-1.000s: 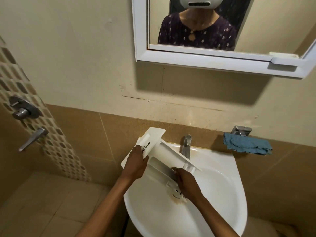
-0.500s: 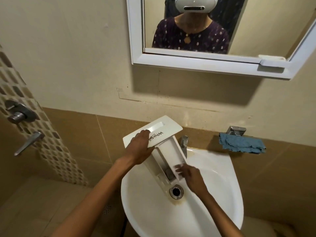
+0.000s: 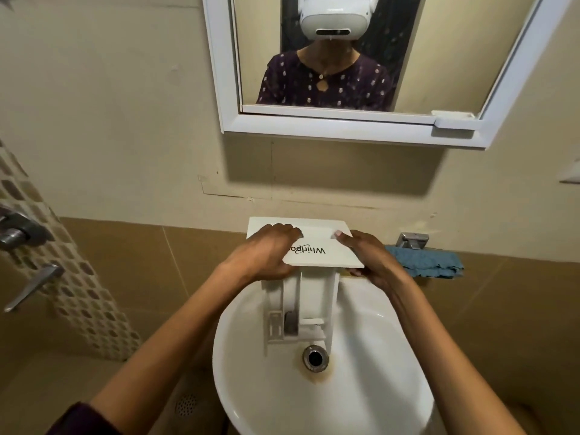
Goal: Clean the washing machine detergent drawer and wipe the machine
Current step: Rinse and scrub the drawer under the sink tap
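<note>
The detergent drawer (image 3: 317,290) is held upright over the white sink (image 3: 376,387), in front of the tiled wall. Its flat front panel is turned upward and toward the camera, and the printed logo on it is seen upside down. The drawer's long body hangs down from the panel into the basin, and its lower end is placed just above and behind the drain (image 3: 315,357), which is ringed by a brownish stain. Whether the lower end touches the basin cannot be told.

The panel's left side is gripped by the left hand (image 3: 266,255). Its fingers (image 3: 288,230) are curled close together over the top face, and the start of the logo is covered by them. The panel's right edge is pinched by the right hand (image 3: 370,262): the thumb (image 3: 342,237) is laid on the top face, while the other fingertips are tucked beneath the corner.

A crumpled blue cloth (image 3: 423,262) is laid on the tiled ledge to the right of the sink, just beside the right hand, below a small metal fitting (image 3: 412,240). A white-framed mirror (image 3: 219,73) is mounted on the wall above, and a person in a dark patterned top is reflected in it. A metal shower valve (image 3: 18,233) and lever (image 3: 34,287) are fixed to the mosaic strip at the far left. A round floor drain (image 3: 186,405) is seen below the left forearm.
</note>
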